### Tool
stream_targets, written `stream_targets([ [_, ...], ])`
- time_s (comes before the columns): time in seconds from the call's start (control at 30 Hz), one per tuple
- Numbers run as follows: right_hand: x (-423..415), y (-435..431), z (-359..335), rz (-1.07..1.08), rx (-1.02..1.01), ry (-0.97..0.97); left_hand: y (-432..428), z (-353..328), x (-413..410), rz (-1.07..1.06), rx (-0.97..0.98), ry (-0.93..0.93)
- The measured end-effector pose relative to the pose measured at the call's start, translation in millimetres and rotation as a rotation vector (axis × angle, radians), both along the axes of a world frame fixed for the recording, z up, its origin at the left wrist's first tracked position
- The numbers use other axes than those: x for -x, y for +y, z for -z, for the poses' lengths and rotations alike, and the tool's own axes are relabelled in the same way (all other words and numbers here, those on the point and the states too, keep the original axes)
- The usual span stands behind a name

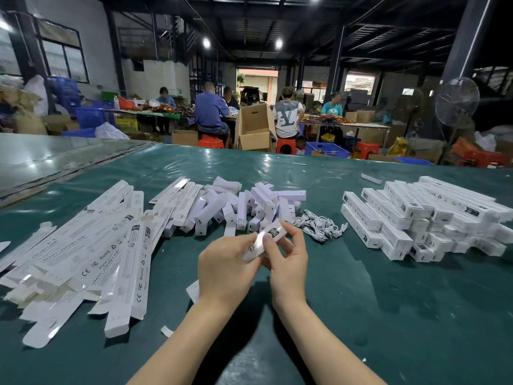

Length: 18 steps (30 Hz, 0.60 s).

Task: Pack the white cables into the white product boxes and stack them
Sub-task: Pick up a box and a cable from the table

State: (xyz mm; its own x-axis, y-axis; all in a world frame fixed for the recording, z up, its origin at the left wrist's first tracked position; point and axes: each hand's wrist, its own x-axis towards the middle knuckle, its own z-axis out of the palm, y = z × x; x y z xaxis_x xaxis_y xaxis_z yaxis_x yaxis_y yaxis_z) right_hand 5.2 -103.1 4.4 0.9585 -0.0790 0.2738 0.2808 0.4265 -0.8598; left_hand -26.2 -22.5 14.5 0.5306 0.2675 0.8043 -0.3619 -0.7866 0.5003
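Both hands hold one white product box [263, 238] above the green table [361, 315], its end pointing away from me. My left hand [224, 268] grips the near end of the box. My right hand [288, 259] pinches its far part with curled fingers. A small heap of coiled white cables [319, 225] lies just beyond my right hand. Finished boxes form a stack [422, 218] at the right. Flat, unfolded boxes [88, 254] lie spread at the left. I cannot tell whether a cable is inside the held box.
A jumble of small white inner boxes [244, 207] sits behind my hands at the table's middle. Paper scraps [166, 331] lie near my left forearm. Beyond the table's far edge several people sit at benches among cardboard cartons [254, 129], blue crates and a standing fan [456, 102].
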Motion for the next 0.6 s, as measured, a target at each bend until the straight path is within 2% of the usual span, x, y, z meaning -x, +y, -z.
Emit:
stream_targets([
  [0.17,-6,-3,-5,0.038,-0.063,0.096,1,-3,1,0.024,-0.054,0.099],
  [0.3,-15,-20,-13,0.054,-0.182,0.180,7,-3,0,0.177,-0.074,0.496],
  [0.4,-21,-37,-15,0.030,-0.181,0.179,13,1,-1,0.311,-0.085,0.747],
  [0.6,-26,-50,-10,-0.057,-0.182,0.198,4,3,1,0.549,0.133,0.832],
])
